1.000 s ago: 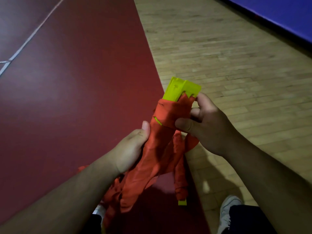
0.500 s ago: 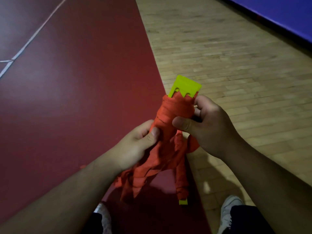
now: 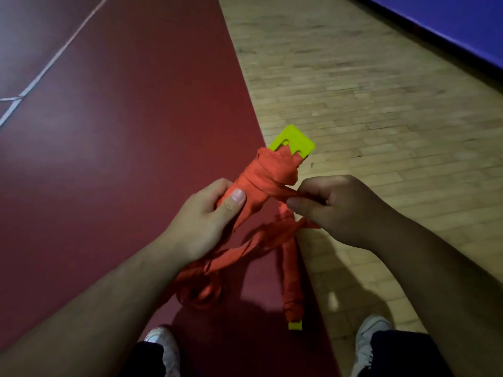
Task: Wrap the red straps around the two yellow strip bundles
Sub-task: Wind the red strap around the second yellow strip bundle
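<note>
A gym floor lies under me, a dark red mat (image 3: pixel 114 148) meeting pale wood boards (image 3: pixel 367 110) along a slanted seam, with a blue wall pad (image 3: pixel 449 20) at the far right corner. Everything is held in the air above that seam, in front of two shoes (image 3: pixel 373 333).

The grip has swapped in the last half second. The right hand (image 3: pixel 343 210) was clamped round the wrapped bundle. It has now come off and pinches a strap tail (image 3: pixel 280 193) between thumb and curled fingers, drawn out to the right. The left hand (image 3: pixel 206 216) has moved up from the loose cloth and grips the upper yellow bundle (image 3: pixel 294 141) round its red wrapping (image 3: pixel 261 175), thumb pressed flat on the cloth. Only the bundle's notched tip shows above the wrap.

I take this as the start of another turn or a tuck of the tail. The second bundle (image 3: pixel 292 281) hangs below the right hand, bound in red down to its yellow end. Loose straps (image 3: pixel 234 251) trail in loops under the left wrist, so there is cloth left to wind.

I can read no brand, label or writing anywhere.
</note>
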